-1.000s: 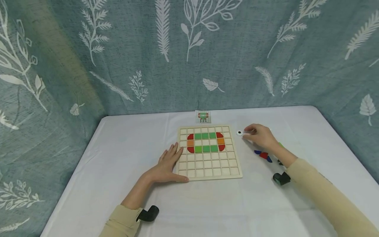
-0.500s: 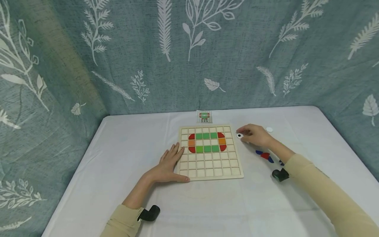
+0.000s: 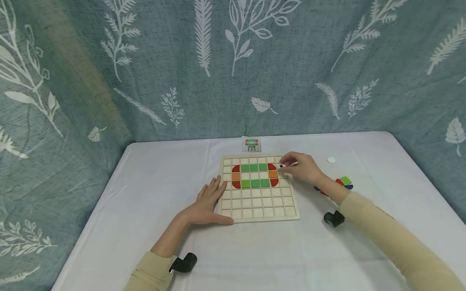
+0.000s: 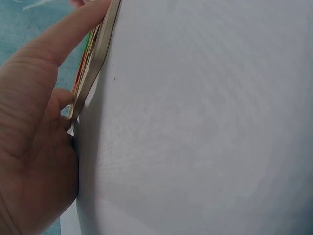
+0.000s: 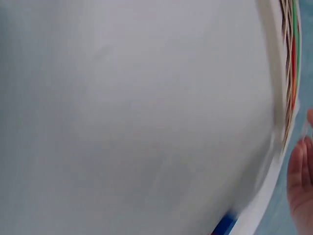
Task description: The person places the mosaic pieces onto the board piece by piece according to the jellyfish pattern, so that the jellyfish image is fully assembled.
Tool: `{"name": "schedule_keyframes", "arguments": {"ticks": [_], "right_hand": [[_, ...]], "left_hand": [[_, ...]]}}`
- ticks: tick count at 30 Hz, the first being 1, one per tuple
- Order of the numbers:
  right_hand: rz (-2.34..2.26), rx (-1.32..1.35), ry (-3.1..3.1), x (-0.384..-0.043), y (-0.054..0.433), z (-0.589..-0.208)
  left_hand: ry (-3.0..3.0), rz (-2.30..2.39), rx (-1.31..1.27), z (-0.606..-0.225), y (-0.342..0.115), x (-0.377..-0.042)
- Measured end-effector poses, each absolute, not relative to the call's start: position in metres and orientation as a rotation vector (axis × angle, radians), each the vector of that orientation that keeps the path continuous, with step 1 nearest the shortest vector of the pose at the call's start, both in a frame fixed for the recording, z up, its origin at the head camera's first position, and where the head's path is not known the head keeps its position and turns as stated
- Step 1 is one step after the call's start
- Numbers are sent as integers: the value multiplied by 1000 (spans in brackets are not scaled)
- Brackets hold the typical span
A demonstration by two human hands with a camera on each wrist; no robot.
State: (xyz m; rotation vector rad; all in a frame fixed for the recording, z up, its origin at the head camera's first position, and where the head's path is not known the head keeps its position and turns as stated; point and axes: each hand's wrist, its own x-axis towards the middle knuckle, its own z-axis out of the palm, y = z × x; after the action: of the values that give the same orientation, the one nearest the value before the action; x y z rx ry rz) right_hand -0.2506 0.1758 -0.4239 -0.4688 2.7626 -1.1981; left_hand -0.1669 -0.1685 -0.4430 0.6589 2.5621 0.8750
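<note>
A pale wooden grid board [image 3: 257, 202] lies on the white-covered table. Red, orange and green tiles [image 3: 254, 167] form a ring in its upper half. My left hand [image 3: 207, 204] rests at the board's left side, fingers spread, thumb along the front corner; the left wrist view shows that thumb [image 4: 73, 36] against the board's edge [image 4: 95, 61]. Over the board's upper right part, my right hand [image 3: 305, 166] pinches a white disc with a black dot [image 3: 281, 166], partly hidden by the fingers. In the right wrist view the right hand [image 5: 302, 181] shows only at the edge.
Behind the board lies a small pattern card [image 3: 251, 144]. A plain white disc [image 3: 331, 160] is to the right. Loose pieces, including a green one [image 3: 345, 180] and a blue one [image 3: 348, 187], lie by the right forearm. A leaf-patterned curtain [image 3: 218, 101] hangs behind the table.
My right hand has taken hold of the dotted white disc from beside the board and moved it left over the board's right part. The left hand has stayed in place.
</note>
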Motion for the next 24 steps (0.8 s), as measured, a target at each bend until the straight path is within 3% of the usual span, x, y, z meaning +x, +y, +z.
{"name": "schedule_keyframes", "arguments": {"ticks": [7, 16, 24], "right_hand": [[-1097, -817, 2676, -250, 137, -425], [-1064, -926, 2688, -251, 134, -428], [-1125, -590, 2897, -254, 183, -421]], "left_hand": [[2558, 871, 649, -441, -169, -166], [2559, 883, 662, -443, -169, -166], [2561, 870, 665, -443, -169, -166]]}}
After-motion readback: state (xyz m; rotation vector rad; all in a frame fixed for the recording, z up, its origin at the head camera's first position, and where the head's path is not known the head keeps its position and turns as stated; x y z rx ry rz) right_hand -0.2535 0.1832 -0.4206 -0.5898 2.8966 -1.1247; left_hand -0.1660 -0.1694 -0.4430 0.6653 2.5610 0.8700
